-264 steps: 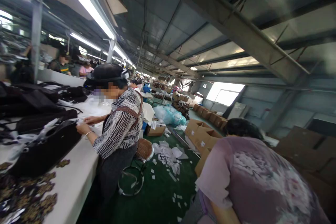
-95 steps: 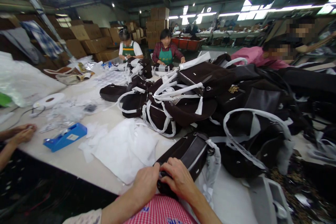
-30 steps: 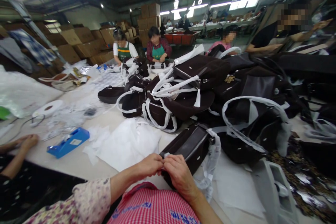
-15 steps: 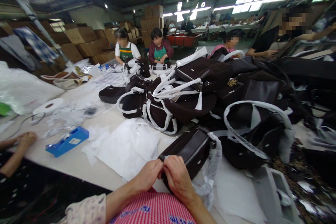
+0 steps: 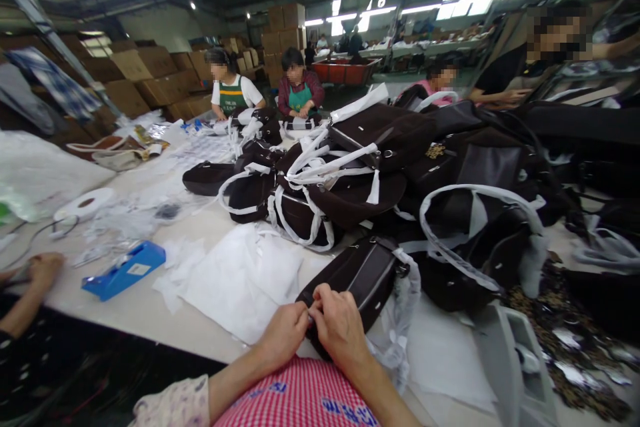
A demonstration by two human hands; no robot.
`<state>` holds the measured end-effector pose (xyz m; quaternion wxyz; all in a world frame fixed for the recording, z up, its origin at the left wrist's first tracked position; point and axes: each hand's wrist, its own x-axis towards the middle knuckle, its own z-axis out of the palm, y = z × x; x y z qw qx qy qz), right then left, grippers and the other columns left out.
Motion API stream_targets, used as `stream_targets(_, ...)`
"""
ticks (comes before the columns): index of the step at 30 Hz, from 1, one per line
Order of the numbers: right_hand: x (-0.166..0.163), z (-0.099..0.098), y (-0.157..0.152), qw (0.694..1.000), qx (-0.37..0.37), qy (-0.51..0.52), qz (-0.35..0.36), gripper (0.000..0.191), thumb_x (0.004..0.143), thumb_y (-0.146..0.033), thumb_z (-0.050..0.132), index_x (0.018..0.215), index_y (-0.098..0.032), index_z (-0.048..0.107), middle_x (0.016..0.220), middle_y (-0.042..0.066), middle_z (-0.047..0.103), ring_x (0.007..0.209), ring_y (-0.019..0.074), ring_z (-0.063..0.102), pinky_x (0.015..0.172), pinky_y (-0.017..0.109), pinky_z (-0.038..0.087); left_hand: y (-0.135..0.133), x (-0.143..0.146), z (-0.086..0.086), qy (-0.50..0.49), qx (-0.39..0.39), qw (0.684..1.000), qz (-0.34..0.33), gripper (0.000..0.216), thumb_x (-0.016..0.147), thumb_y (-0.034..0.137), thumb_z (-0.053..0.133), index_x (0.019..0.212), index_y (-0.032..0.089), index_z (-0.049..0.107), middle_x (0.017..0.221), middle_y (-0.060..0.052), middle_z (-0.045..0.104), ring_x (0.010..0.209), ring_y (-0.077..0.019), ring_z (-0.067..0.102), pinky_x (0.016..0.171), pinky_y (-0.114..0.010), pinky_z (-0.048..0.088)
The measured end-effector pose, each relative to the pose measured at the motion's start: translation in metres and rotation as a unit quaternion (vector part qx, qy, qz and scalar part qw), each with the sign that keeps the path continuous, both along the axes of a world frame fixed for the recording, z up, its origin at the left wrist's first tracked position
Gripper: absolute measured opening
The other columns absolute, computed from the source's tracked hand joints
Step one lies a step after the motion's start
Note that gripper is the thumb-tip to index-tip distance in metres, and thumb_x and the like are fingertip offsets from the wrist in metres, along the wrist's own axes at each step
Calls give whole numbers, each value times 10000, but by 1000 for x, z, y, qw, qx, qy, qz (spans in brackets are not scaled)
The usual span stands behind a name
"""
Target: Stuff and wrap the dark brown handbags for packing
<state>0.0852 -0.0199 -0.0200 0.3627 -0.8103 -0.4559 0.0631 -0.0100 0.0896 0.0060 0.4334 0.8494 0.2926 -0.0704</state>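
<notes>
Dark brown cloth lies under the fingertips: the left hand (image 5: 284, 335) and the right hand (image 5: 341, 325) meet at the near end of the bag (image 5: 367, 280), fingers curled in, thumbs and tips pinching there almost touching. The bag lies at a slant on the table (image 5: 195, 328), its near end just before the checked apron (image 5: 295, 392). Work this fine probably goes best with a light, even pinch, one hand steadying the edge while the other shapes it, and the bag braced against sliding. The wrapped strap (image 5: 407, 307) beside it is best left free of the right wrist, and the white sheets (image 5: 245, 273) clear of the elbows.

The knuckles cover the very end of the bag, so any small piece between the tips cannot be made out. The bag's underside is out of sight. At the far left, a co-worker's hand (image 5: 46, 270) rests near the blue tape dispenser (image 5: 125, 270), the body cut off. Further out, dark bags overlap in a heap (image 5: 373, 203), hard to tell apart.
</notes>
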Motion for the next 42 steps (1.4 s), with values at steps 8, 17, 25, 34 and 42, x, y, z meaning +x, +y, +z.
stream_targets(8, 9, 7, -20, 986, 52, 11, 156, 167, 870, -104, 612, 955, -247, 602, 1272, 42, 569, 1045, 222, 544, 881, 357, 385, 5, -1, -8, 30, -70, 997, 7, 266, 792, 262, 358, 581, 186, 501, 516, 20, 523, 500, -132, 488, 554, -248, 388)
stream_targets(17, 13, 7, -15, 980, 1, -42, 193, 51, 870, -208, 652, 903, -217, 614, 1118, 28, 616, 956, 200, 519, 835, 356, 345, 4, -8, -18, 21, -97, 995, 16, 304, 766, 289, 316, 526, 198, 481, 481, 9, 504, 489, -141, 469, 593, -270, 399)
stream_targets(25, 8, 11, -6, 971, -50, -137, 189, 111, 804, -243, 627, 773, -204, 528, 825, 6, 538, 813, 189, 431, 754, 365, 277, 4, -14, -29, -23, -125, 992, 24, 290, 792, 380, 356, 626, 190, 499, 565, 2, 538, 560, -154, 523, 582, -271, 407)
stream_targets(34, 10, 3, -3, 975, -30, -137, 174, 45, 781, -208, 569, 800, -209, 528, 809, 1, 514, 781, 183, 412, 742, 356, 269, -1, -16, 3, -105, -55, 993, -11, 129, 836, 242, 427, 943, 198, 483, 649, 39, 572, 640, -147, 561, 649, -257, 420)
stream_targets(42, 10, 2, -4, 979, -44, -135, 150, 75, 755, -203, 574, 766, -210, 501, 807, 4, 511, 790, 188, 424, 747, 361, 284, 2, -19, -2, -27, 101, 986, -126, 225, 867, 155, 370, 868, 170, 594, 884, -82, 676, 856, -207, 620, 791, -296, 453)
